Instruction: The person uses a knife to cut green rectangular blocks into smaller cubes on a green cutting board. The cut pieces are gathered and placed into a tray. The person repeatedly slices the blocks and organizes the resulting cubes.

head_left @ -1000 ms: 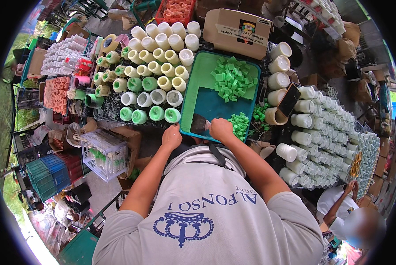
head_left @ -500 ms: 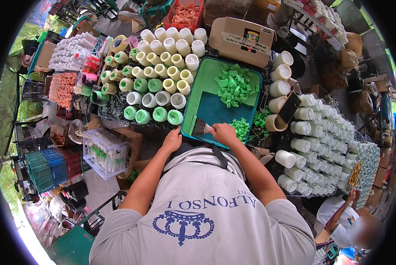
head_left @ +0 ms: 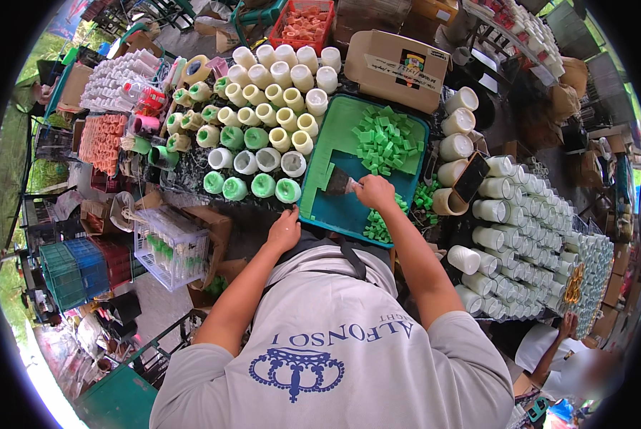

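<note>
A putty knife (head_left: 338,182) is in my right hand (head_left: 374,191), closed round its handle. Its broad dark blade points left, beside the green layer on the left of a teal tray (head_left: 349,214). That light green sheet (head_left: 321,171) runs along the tray's left and far sides, with a ragged inner edge by the blade. A heap of green cut blocks (head_left: 386,143) lies at the tray's far right, and smaller green pieces (head_left: 379,227) lie at its near right. My left hand (head_left: 284,230) is closed at the tray's near left corner; its thumb is hidden.
Rows of cream and white candle cups (head_left: 267,113) stand left of the tray, several with green inside. A cardboard box (head_left: 395,68) sits beyond it. At right are a phone (head_left: 470,176) and many glass jars (head_left: 506,207). A white crate (head_left: 170,247) stands lower left; another person (head_left: 549,354) is lower right.
My right hand and the putty knife have moved away from me and slightly right, from the near end of the green sheet to farther up its inner edge. My left hand stays at the corner.
</note>
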Demonstrator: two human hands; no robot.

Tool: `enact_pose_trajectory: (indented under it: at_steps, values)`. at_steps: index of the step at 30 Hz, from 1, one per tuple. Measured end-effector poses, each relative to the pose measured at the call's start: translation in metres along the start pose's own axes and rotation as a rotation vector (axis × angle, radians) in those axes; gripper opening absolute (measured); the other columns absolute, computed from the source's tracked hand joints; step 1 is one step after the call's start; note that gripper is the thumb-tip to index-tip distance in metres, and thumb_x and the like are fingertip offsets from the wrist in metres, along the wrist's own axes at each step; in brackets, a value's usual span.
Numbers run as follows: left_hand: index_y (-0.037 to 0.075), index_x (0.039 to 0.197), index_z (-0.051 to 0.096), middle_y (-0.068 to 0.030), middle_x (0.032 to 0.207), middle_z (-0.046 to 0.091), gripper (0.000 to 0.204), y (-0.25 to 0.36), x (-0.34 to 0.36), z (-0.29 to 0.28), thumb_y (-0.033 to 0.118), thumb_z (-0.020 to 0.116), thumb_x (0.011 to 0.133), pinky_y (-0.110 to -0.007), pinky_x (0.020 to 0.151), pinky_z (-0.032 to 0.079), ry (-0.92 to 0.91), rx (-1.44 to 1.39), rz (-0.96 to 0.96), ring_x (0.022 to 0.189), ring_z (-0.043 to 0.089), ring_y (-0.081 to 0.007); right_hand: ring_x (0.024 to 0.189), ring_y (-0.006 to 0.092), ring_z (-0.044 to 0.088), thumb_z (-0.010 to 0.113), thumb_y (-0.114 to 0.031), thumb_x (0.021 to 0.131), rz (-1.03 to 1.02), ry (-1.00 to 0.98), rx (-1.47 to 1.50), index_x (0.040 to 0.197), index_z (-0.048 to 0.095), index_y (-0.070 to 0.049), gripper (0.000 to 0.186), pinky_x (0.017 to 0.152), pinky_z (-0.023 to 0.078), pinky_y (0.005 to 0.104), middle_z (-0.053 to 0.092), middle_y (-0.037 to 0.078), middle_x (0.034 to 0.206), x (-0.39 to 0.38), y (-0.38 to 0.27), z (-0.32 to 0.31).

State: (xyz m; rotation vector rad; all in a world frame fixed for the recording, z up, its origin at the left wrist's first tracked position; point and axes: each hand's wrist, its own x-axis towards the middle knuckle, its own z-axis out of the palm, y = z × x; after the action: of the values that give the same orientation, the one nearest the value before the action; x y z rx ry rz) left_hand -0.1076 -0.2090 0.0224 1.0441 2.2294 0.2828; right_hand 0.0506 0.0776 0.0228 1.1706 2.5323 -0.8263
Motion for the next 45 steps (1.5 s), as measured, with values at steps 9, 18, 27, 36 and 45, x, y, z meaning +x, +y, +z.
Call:
enact_pose_trajectory:
  at_steps: [9,18,27,36,45]
  values:
    - [0.008,0.161,0.046,-0.0187,0.145,0.058,0.060,-0.017,0.005,-0.001,0.020,0.056,0.102,-0.052,0.104,0.054,-0.044,-0.030,0.033,0.123,0.064,-0.0445,0.097,0.0382,0.076,0.069,-0.047,0.095,-0.053,-0.105,-0.041,0.102,0.085,-0.017,0.034,0.084,0.060,0.0501,0.080,0.014,0.099,0.033,-0.017,-0.013]
    - [0.007,0.162,0.043,-0.0201,0.143,0.058,0.063,-0.016,0.001,-0.013,0.022,0.060,0.103,-0.052,0.103,0.054,-0.067,-0.058,0.068,0.123,0.064,-0.0440,0.096,0.0368,0.077,0.067,-0.049,0.095,0.005,-0.032,-0.024,0.110,0.085,-0.021,0.037,0.084,0.061,0.0491,0.081,0.013,0.098,0.004,-0.001,-0.029]
    - [0.001,0.159,0.043,-0.0220,0.145,0.058,0.063,-0.010,0.006,-0.026,0.021,0.061,0.102,-0.053,0.102,0.054,-0.134,-0.006,0.100,0.124,0.063,-0.0445,0.097,0.0372,0.075,0.069,-0.044,0.094,0.006,-0.070,-0.053,0.108,0.085,-0.019,0.033,0.084,0.060,0.0502,0.080,0.013,0.101,0.054,-0.008,-0.039]
    - [0.001,0.155,0.046,-0.0232,0.135,0.061,0.061,-0.002,0.002,-0.034,0.021,0.063,0.101,-0.054,0.097,0.056,-0.147,0.040,0.077,0.118,0.067,-0.0431,0.097,0.0365,0.075,0.068,-0.049,0.097,-0.033,-0.061,-0.001,0.111,0.084,-0.019,0.036,0.085,0.059,0.0486,0.080,0.013,0.099,0.056,-0.009,-0.033]
    - [0.005,0.111,0.065,-0.0141,0.105,0.066,0.021,0.029,0.016,-0.028,0.017,0.071,0.095,-0.047,0.072,0.060,0.086,0.248,0.360,0.088,0.074,-0.0330,0.093,0.0362,0.075,0.068,-0.049,0.098,-0.050,-0.026,0.115,0.110,0.085,-0.020,0.036,0.084,0.059,0.0477,0.080,0.012,0.094,0.004,0.009,-0.028]
